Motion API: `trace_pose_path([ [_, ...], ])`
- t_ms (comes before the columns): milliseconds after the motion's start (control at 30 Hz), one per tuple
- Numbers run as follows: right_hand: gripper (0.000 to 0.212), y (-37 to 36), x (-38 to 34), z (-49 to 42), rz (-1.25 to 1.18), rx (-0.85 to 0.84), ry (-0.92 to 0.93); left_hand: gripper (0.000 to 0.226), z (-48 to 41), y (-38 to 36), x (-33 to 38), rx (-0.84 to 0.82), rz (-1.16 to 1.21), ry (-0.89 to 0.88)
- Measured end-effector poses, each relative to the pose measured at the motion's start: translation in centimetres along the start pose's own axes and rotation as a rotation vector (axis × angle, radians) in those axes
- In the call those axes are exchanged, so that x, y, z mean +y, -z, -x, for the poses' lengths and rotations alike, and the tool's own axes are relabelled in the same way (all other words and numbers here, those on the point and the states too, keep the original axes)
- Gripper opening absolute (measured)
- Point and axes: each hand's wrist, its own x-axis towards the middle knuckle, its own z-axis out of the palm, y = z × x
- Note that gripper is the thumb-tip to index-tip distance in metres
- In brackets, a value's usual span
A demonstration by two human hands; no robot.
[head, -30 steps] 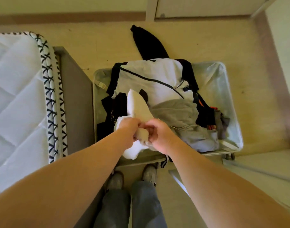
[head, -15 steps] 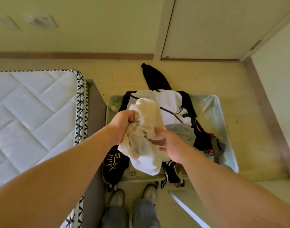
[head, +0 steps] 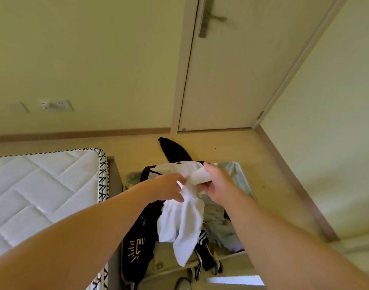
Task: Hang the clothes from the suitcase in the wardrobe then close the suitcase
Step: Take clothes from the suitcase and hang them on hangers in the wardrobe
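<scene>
A white garment (head: pixel 183 222) hangs in the air above the open pale suitcase (head: pixel 241 178) on the floor. My right hand (head: pixel 216 183) grips its bunched top edge. My left hand (head: pixel 169 188) pinches the cloth just to the left of it. The rest of the garment dangles down over the clothes in the suitcase. A black garment with a yellow print (head: pixel 137 245) lies at the left of the suitcase, grey clothes (head: pixel 219 225) at the right. A black sleeve (head: pixel 173 149) spills out onto the floor behind. No wardrobe is in view.
A bare white mattress (head: pixel 43 191) on its frame stands close to the left of the suitcase. A shut door (head: pixel 231 70) with a lever handle is straight ahead. A wall (head: pixel 326 143) runs along the right. A wall socket (head: pixel 56 104) is at the left.
Both hands have lifted the white garment higher out of the suitcase and spread apart along its top. My head has tilted up, bringing the door and wall into view.
</scene>
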Motion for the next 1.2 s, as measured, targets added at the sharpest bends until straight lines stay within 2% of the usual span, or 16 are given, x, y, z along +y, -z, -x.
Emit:
trace_pose_path([
  [100,0.021,0.8,-0.5,4.7,-0.064,-0.127,0.065,0.069,2.9,-0.4,2.7,-0.011,-0.149,-0.103],
  [167,0.016,1.3,-0.9,7.6,-0.095,-0.125,0.131,0.068,4.5,-1.1,4.2,0.044,-0.153,-0.173],
  [367,0.008,3.1,-0.6,14.1,0.034,-0.018,0.281,0.007,9.8,-2.3,8.1,0.298,-0.186,-0.256],
  [433,0.008,3.6,-0.3,16.0,0.060,-0.012,0.298,0.008,11.3,-2.4,8.8,0.342,-0.198,-0.270],
  [533,0.018,4.8,0.2,19.7,0.107,-0.027,0.300,0.018,14.0,-3.2,10.2,0.330,-0.125,-0.342],
  [633,0.034,6.4,0.7,22.9,0.234,0.044,0.370,0.015,16.7,-4.6,11.9,0.353,-0.106,-0.414],
  [767,0.026,9.4,2.2,27.4,0.193,0.160,0.528,0.016,21.3,-7.4,14.7,0.392,-0.176,-0.488],
  [833,0.036,10.6,3.2,29.2,0.210,0.135,0.595,0.016,23.4,-8.4,15.5,0.384,-0.215,-0.523],
  [933,0.063,12.2,4.7,31.8,0.185,0.132,0.705,0.027,26.6,-9.6,16.6,0.391,-0.237,-0.571],
  [1000,0.074,12.9,5.3,33.0,0.121,0.208,0.859,0.026,28.3,-10.1,17.4,0.393,-0.247,-0.612],
  [1067,0.082,13.6,5.3,34.2,0.167,0.318,0.975,0.022,29.3,-10.4,18.1,0.393,-0.240,-0.652],
  [1133,0.071,14.6,4.9,35.8,0.233,0.299,1.007,0.018,30.8,-10.8,19.1,0.412,-0.254,-0.679],
  [1200,0.043,15.4,4.2,37.0,0.352,0.253,0.975,0.018,31.8,-11.0,20.0,0.448,-0.292,-0.712],
])
